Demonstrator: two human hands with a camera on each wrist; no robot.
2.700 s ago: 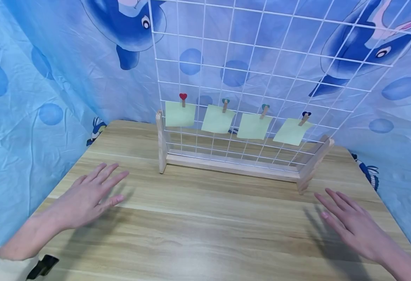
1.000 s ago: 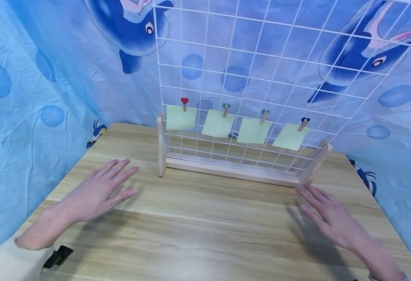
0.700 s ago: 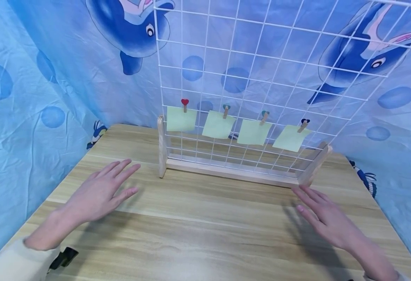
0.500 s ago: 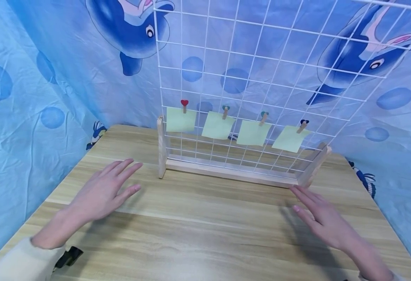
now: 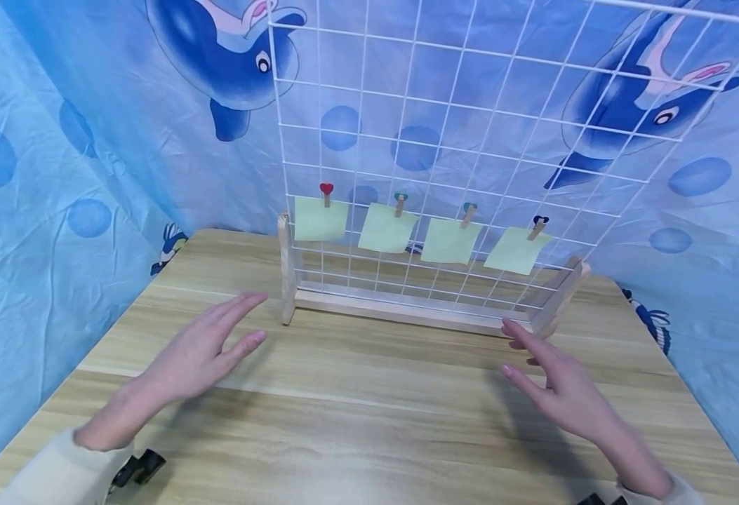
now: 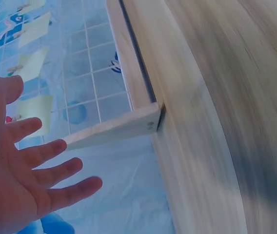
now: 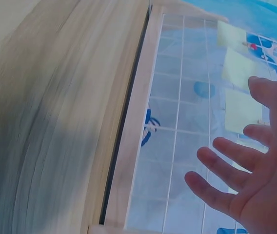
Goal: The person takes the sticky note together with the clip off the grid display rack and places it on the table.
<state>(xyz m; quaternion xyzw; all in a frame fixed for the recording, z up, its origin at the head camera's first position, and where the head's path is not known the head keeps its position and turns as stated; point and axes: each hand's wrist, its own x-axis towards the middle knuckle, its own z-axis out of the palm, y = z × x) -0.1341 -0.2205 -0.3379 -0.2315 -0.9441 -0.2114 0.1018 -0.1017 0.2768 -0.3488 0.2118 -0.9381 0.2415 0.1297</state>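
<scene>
A white wire grid (image 5: 450,105) stands upright in a wooden base (image 5: 401,309) toward the back of the table. Several pale green paper notes hang from it in a row, among them the leftmost note (image 5: 321,219) and the rightmost note (image 5: 517,250). Small wooden clothespins hold them; one carries a red heart (image 5: 326,189), another a dark heart (image 5: 540,220). My left hand (image 5: 195,354), fingers extended and palm bare, hovers over the table left of the base. Over the table by the base's right end, my right hand (image 5: 561,393) is likewise spread and holds nothing.
The wood-grain table (image 5: 344,421) extends in front of the rack. A blue curtain (image 5: 91,105) with cartoon dolphins hangs behind and at both sides. Black straps with clips (image 5: 138,468) sit at the wrists below pale sleeves (image 5: 69,470).
Both hands have moved inward toward the rack and turned so the palms face each other more. The head view has shifted slightly. The notes and clothespins stay in place on the grid.
</scene>
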